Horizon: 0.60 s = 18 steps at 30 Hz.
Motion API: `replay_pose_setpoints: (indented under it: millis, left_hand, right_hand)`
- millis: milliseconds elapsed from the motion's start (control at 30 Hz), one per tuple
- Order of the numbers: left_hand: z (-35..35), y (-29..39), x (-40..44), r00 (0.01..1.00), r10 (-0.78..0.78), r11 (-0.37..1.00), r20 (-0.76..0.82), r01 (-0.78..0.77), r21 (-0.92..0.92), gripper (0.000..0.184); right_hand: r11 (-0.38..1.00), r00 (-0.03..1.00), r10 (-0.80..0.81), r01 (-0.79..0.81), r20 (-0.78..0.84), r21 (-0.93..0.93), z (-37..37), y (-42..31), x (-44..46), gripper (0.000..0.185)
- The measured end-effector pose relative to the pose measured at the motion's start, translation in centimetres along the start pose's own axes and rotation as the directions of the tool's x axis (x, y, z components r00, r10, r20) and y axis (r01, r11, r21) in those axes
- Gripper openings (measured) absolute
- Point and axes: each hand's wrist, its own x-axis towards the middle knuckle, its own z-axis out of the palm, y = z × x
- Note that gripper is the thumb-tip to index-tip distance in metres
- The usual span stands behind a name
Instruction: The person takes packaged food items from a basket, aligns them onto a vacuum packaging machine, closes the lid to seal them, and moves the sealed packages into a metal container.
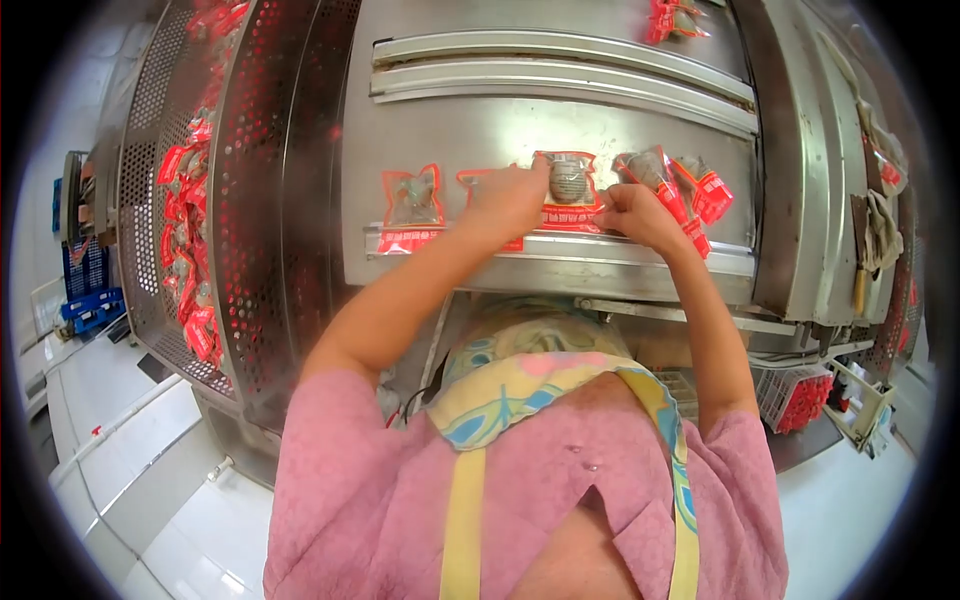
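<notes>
A clear plastic packet with red edges (571, 183) holds a grey, egg-shaped thing and lies near the front sealing bar (640, 250) on the metal table. My left hand (512, 200) pinches its left edge. At its lower right corner, my right hand (643, 214) has its fingers closed on the same packet. To the left, a similar packet (412, 198) lies flat with its red end on the bar. Another packet (470, 182) is mostly hidden behind my left hand. Two more packets, a tilted one (655, 172) and its neighbour (705, 190), lie right of my hands, overlapping.
A raised double metal bar (560, 75) crosses the table farther back, with another red packet (677, 20) beyond it. On the left, a perforated metal bin (150, 230) contains many red packets. A glove (880, 232) hangs at right, above a white basket (780, 395).
</notes>
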Motion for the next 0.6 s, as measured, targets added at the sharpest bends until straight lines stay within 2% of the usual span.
replay_pose_setpoints:
  millis: [100, 200, 267, 300, 367, 400, 467, 567, 600]
  left_hand:
    - [-0.5, 0.6, 0.1, 0.997, -0.046, 0.998, 0.070, 0.043, 0.050, 0.063]
    - [-0.9, 0.6, 0.5, 0.985, -0.068, 0.997, 0.156, 0.060, 0.057, 0.053]
    - [1.6, -1.4, 1.2, 0.996, -0.085, 0.996, 0.029, 0.086, -0.026, 0.047]
    - [1.0, -1.0, 1.0, 0.995, -0.096, 0.993, -0.033, 0.094, -0.069, 0.045]
    - [-0.1, 0.1, 0.3, 0.976, -0.218, 0.969, -0.021, 0.214, -0.122, 0.040]
    - [-1.1, 0.9, -0.1, 0.960, -0.279, 0.951, -0.015, 0.273, -0.148, 0.039]
    - [0.0, 0.7, 0.0, 0.953, -0.299, 0.952, -0.055, 0.293, -0.093, 0.037]
    - [-0.6, 2.1, -0.4, 0.943, -0.329, 0.944, -0.052, 0.328, -0.016, 0.038]
    - [-0.9, 2.7, -0.8, 0.940, -0.340, 0.940, -0.040, 0.341, 0.011, 0.039]
  right_hand:
    - [0.996, 0.999, -0.036, 0.039, 0.041, -0.075, -0.6, 0.1, 0.0, 0.021]
    - [0.989, 0.995, -0.040, 0.052, 0.094, -0.137, -0.8, -0.4, 0.4, 0.021]
    - [0.989, 0.991, -0.043, 0.060, 0.127, -0.132, -1.2, -1.0, 0.2, 0.020]
    - [0.998, 0.991, -0.001, 0.010, 0.135, -0.069, -1.4, -1.1, 0.1, 0.020]
    - [0.995, 0.983, 0.080, -0.090, 0.165, 0.053, -1.7, -1.2, 0.1, 0.020]
    - [0.996, 0.987, 0.077, -0.083, 0.141, 0.039, -1.4, -0.6, 0.5, 0.020]
    - [0.997, 0.994, 0.071, -0.072, 0.088, 0.010, -0.3, 1.0, 1.5, 0.021]
    - [0.973, 0.996, -0.089, 0.082, -0.022, -0.218, 1.1, 0.4, 0.6, 0.022]
    - [0.975, 0.997, -0.076, 0.072, -0.010, -0.212, 1.1, 0.1, 0.3, 0.022]
